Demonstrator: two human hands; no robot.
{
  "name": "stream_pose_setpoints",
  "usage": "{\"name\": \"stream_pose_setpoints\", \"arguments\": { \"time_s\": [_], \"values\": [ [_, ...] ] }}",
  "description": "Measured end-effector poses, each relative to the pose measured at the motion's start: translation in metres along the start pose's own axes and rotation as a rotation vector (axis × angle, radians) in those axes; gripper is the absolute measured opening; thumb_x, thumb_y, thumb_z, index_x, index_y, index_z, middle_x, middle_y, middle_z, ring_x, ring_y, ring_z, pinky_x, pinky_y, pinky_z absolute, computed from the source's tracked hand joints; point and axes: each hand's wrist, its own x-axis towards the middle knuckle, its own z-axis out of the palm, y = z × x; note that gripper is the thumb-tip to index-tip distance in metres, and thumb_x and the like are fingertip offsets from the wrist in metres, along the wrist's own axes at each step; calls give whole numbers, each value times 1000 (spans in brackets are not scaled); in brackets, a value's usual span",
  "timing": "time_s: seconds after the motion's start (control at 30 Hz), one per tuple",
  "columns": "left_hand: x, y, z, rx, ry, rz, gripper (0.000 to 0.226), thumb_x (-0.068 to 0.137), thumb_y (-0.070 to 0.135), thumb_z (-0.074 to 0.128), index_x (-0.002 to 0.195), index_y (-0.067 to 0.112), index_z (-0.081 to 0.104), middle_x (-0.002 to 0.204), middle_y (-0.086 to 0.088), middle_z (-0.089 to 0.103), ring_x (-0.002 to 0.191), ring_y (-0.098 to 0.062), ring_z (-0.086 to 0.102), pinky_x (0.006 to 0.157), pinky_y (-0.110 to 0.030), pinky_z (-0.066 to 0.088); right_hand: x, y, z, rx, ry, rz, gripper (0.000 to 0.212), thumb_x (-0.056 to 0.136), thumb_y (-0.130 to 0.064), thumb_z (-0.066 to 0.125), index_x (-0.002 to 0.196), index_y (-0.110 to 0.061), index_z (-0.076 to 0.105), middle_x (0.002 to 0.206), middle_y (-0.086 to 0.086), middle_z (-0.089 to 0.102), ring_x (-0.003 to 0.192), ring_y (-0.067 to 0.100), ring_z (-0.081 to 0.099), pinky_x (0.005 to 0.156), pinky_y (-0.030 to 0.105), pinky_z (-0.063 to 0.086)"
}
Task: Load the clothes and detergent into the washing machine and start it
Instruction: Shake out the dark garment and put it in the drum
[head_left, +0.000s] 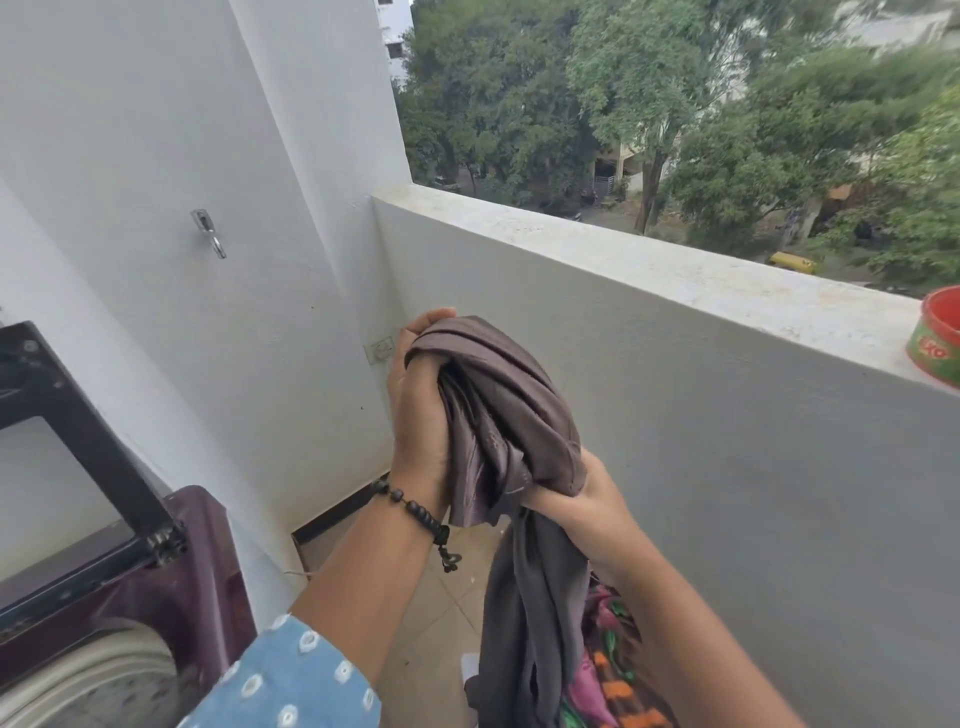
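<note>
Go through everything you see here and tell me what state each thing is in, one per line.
Washing machine: lid raised, drum open.
Brown cloth: bunched, gripped in both hands, tail hanging down.
Left hand: closed on the cloth's upper part.
Right hand: closed on the cloth lower down.
Colourful clothes: heaped below, not loaded.
Red tub: upright on the ledge, no lid visible.

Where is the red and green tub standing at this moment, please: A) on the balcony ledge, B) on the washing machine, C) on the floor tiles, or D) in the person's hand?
A: the red and green tub stands on the balcony ledge at the far right.
</note>
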Motion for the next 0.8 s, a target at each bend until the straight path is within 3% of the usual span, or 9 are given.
{"name": "stream_pose_setpoints", "arguments": {
  "time_s": [0.07, 0.17, 0.3, 0.4, 0.47, 0.57, 0.63, 0.7, 0.8],
  "values": [
    [-4, 0, -9, 13, -19, -26, 28, 74, 27, 62, 101, 17, 62, 93, -2, 65, 87, -15, 62, 78, -30, 52, 3, -3, -2, 24, 36, -51, 25, 65, 3, 69, 89, -6, 69, 80, -4, 74, 77, 7, 68, 67, 20, 52],
    [-9, 3, -31, 112, -122, -119, 35, 78, 26, 61, 112, 20, 59, 103, 1, 66, 94, -12, 64, 77, -27, 53, 9, -12, -13, 55, 72, -56, 17, 61, 7, 63, 74, -3, 66, 66, -6, 70, 62, 5, 63, 57, 18, 50],
    [-18, 19, -69, 428, -389, -216, 67, 70, 27, 70, 133, 32, 46, 128, 7, 58, 116, -7, 56, 86, -22, 49, 20, -35, -34, -77, 76, -57, 21, 59, 3, 63, 79, 7, 66, 67, 2, 69, 64, 13, 62, 56, 23, 51],
    [-20, 43, -81, 653, -495, -265, 98, 63, 43, 76, 146, 43, 24, 146, 17, 40, 123, 16, 45, 85, -5, 45, 27, -61, -45, -335, 9, -48, 17, 65, 3, 72, 81, 4, 68, 72, 12, 71, 68, 18, 64, 63, 35, 54],
    [-18, 62, -75, 880, -542, -229, 115, 56, 54, 79, 147, 54, 9, 156, 21, 20, 122, 32, 26, 88, 2, 36, 32, -77, -43, -592, -79, -49, 15, 72, 0, 75, 83, -10, 72, 75, 4, 74, 71, 14, 68, 70, 37, 56],
    [-17, 79, -56, 1217, -686, -123, 131, 50, 63, 86, 138, 68, -11, 159, 26, -1, 143, 15, 3, 119, -26, 19, 38, -94, -27, -924, -190, -116, 8, 74, -18, 74, 78, -22, 69, 68, -4, 70, 68, 13, 66, 66, 38, 55],
    [-16, 78, -40, 1378, -796, -114, 139, 51, 59, 88, 135, 68, -21, 161, 22, -9, 150, -4, -4, 122, -40, 14, 40, -101, -12, -1078, -244, -173, 10, 72, -26, 73, 74, -23, 63, 64, -5, 66, 65, 16, 62, 63, 41, 54],
    [-14, 71, -28, 1418, -873, -135, 140, 55, 51, 91, 141, 61, -20, 163, 13, 2, 150, -9, 10, 121, -37, 21, 42, -107, -1, -1125, -280, -212, 14, 71, -24, 73, 71, -22, 59, 63, -4, 64, 62, 15, 61, 61, 41, 53],
    [-12, 61, -20, 1319, -820, -123, 111, 65, 37, 90, 147, 48, 16, 141, 11, 49, 124, -9, 52, 107, -31, 43, 43, -115, -1, -1051, -238, -262, 15, 70, -18, 73, 79, -19, 61, 68, -1, 67, 68, 20, 64, 61, 39, 52]
  ]
}}
